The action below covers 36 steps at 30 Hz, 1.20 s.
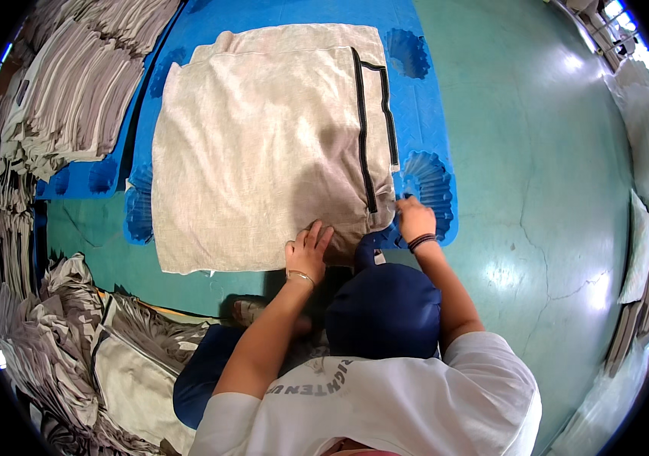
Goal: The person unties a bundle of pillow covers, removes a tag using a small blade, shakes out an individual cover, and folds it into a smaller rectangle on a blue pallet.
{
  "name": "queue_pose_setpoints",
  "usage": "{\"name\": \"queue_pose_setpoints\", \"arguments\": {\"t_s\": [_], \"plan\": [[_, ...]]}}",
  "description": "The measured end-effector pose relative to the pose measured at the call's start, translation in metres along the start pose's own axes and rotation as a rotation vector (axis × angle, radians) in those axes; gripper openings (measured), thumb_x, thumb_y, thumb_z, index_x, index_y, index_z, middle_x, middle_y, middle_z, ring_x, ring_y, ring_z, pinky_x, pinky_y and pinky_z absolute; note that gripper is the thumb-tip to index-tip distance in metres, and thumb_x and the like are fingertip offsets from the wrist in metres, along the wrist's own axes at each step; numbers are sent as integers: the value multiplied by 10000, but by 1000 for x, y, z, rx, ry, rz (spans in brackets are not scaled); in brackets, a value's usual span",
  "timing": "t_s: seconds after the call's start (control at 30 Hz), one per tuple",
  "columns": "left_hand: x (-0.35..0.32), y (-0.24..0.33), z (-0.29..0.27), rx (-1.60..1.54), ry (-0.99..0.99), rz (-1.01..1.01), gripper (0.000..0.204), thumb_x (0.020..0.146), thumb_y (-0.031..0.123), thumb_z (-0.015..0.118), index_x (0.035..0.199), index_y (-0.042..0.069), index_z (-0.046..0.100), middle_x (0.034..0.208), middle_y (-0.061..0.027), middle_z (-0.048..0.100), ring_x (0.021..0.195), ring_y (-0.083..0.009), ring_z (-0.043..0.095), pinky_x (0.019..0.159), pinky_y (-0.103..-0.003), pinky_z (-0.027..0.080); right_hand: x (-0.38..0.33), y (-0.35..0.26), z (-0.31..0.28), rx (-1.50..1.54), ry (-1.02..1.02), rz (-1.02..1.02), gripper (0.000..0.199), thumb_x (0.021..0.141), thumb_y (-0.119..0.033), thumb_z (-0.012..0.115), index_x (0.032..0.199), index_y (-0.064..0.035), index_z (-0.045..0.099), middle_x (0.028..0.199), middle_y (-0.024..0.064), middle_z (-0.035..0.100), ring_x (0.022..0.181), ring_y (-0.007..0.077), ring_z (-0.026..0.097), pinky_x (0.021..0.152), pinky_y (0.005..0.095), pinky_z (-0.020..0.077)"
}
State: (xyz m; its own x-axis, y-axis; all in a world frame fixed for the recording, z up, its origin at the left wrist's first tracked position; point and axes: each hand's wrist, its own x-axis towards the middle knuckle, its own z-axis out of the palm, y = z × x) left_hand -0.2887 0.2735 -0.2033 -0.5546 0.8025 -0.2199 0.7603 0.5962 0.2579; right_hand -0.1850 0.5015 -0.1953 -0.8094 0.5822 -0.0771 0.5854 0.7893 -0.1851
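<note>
Our beige cloth cover (256, 152) lies atop a second cover (294, 36) on the blue plastic pallet (427, 106), its dark strip (363, 121) toward the right. We rest our left hand (308, 257) on its near edge, fingers spread; our right hand (418, 223) curls at its near right corner, pinching or not we cannot tell.

Beige rectangular cloth pieces (256, 144) lie on the blue moulded plastic pallet (419, 114). Left of it stand folded grey-beige fabric stacks (85, 99); at its near left, a crumpled beige fabric heap (58, 319); well right of it, whitish plastic bundles (638, 243).
</note>
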Motion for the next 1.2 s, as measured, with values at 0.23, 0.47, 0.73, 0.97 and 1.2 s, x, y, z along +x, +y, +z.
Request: {"name": "queue_pose_setpoints", "arguments": {"t_s": [0.23, 0.47, 0.73, 0.97, 1.2], "plan": [[-8, -11, 37, 324, 119, 94, 651, 707, 175, 523, 1275, 272, 219, 1336, -20, 159, 1159, -206, 223, 866, -437, 259, 9, 20, 32, 653, -23, 384, 322, 681, -245, 610, 909, -27, 543, 827, 145, 578, 734, 278, 560, 690, 325, 424], [2, -5, 52, -128, 207, 10, 596, 706, 203, 528, 1243, 259, 275, 1322, -11, 185, 1160, -220, 215, 865, -460, 251, 3, -4, 36, 791, -1, 350, 274, 655, -210, 630, 795, -18, 492, 689, 107, 550, 636, 220, 537, 622, 294, 418], [18, -23, 62, -138, 462, 91, 238, 631, 127, 569, 860, 177, 531, 1077, 13, 445, 964, -209, 394, 756, -404, 332, 0, -6, 35, 707, 25, 378, 342, 631, -203, 644, 868, -26, 472, 715, 133, 560, 683, 281, 549, 631, 344, 422], [24, -61, 21, -1144, 184, -46, 135, 741, 37, 475, 845, 112, 516, 804, -37, 542, 738, -203, 510, 663, -311, 408, -6, -12, 29, 671, 134, 447, 313, 632, -214, 641, 801, -35, 448, 663, 126, 537, 648, 279, 537, 604, 346, 413], [-10, -159, -39, -2631, 647, -375, 372, 829, 278, 366, 1070, 27, 496, 1103, -115, 509, 1014, -279, 479, 884, -433, 365, -2, -15, 27, 787, 201, 405, 215, 689, -189, 601, 746, -34, 463, 656, 105, 531, 613, 247, 520, 582, 330, 402]]}}
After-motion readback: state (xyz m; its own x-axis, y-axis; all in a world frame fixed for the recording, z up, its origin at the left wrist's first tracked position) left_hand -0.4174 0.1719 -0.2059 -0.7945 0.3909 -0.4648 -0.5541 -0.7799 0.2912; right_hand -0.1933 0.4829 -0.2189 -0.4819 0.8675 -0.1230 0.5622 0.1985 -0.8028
